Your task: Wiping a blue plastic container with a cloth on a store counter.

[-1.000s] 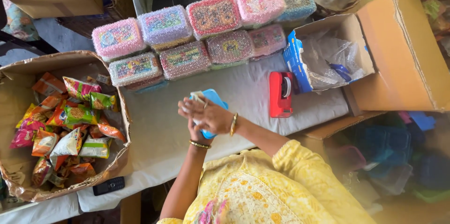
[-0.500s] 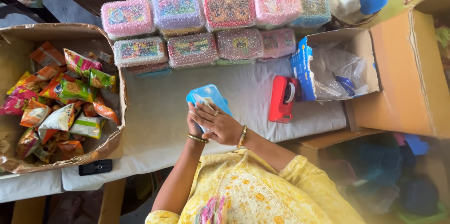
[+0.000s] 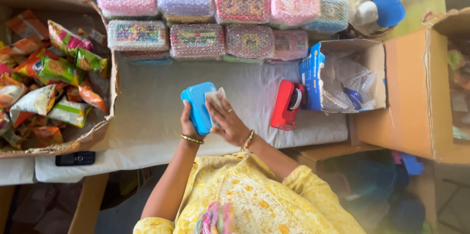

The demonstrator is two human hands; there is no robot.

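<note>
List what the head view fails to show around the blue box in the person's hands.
- Blue box: its far face is hidden by the right hand and the pale piece held against it.
- Left hand: its fingers are behind the box, so its grip is unseen.
- Bubble-wrapped boxes: wrap blurs the designs.
- Snack carton: cut off by the left edge.
- Open blue-and-white box: crumpled plastic hides its contents.

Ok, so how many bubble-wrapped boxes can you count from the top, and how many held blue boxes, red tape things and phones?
Bubble-wrapped boxes, tops that show: 9
Blue box, the held one: 1
Red tape dispenser: 1
Black phone: 1
Total: 12
</note>
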